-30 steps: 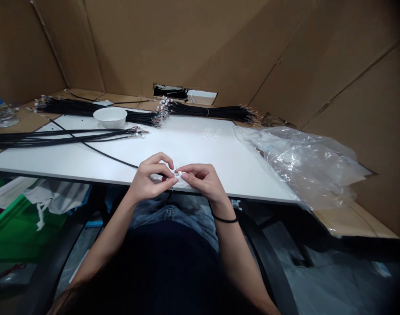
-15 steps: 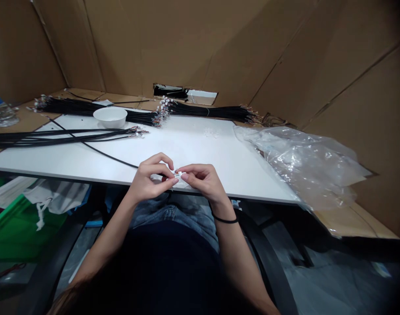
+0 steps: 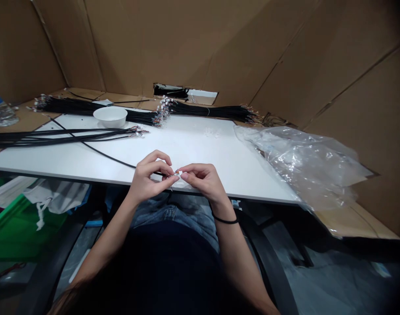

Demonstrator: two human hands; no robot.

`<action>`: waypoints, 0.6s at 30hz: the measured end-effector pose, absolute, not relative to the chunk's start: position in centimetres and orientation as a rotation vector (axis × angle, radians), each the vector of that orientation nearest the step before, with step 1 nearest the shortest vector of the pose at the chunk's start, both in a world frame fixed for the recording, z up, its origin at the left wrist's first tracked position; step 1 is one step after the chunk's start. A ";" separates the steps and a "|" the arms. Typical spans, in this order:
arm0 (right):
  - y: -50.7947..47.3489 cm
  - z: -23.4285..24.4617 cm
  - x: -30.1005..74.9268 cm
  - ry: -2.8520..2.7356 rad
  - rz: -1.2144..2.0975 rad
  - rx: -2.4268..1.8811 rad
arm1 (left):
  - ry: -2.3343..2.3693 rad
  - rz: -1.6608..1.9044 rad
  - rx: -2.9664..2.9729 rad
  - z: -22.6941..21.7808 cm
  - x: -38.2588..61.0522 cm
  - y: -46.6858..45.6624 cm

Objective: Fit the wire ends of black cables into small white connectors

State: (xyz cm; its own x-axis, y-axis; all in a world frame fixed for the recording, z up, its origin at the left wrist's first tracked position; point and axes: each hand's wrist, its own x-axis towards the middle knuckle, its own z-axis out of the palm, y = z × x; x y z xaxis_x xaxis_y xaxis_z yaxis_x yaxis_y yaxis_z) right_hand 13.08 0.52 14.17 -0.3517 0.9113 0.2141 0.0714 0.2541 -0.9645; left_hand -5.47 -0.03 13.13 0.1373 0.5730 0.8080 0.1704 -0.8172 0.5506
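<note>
Near the front edge of the white board, my left hand [image 3: 152, 174] pinches the wire end of a black cable [image 3: 105, 155] between thumb and fingers. The cable runs back to the far left across the board. Close against it, my right hand [image 3: 205, 180] holds a small white connector [image 3: 180, 173] in thumb and forefinger. Thin wires meet the connector between the fingertips; whether they are seated in it I cannot tell. Fingers hide most of both parts.
A white bowl [image 3: 110, 117] stands at the back left among black cable bundles [image 3: 206, 111]. More loose cables [image 3: 55, 138] lie at the left. Small white pieces [image 3: 211, 132] are scattered mid-board. Clear plastic bags [image 3: 305, 162] cover the right side. A bottle [image 3: 1, 109] stands far left.
My left hand has shifted slightly left, and a bit more black cable shows beneath its fingers. The right hand has hardly moved and still holds the connector.
</note>
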 end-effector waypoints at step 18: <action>0.5 14.1 13.0 -1.595 1.235 -0.893 | 0.717 1.686 2.136 13.3 -5.6 0.0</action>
State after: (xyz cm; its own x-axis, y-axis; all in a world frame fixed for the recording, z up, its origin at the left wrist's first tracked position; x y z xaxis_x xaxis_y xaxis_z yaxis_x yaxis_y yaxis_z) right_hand 12.95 0.55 14.14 -0.3326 0.9168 0.2211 0.0156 0.2397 -0.9707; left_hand -5.60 0.00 13.25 0.1751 0.5692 0.8033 0.1841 -0.8205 0.5412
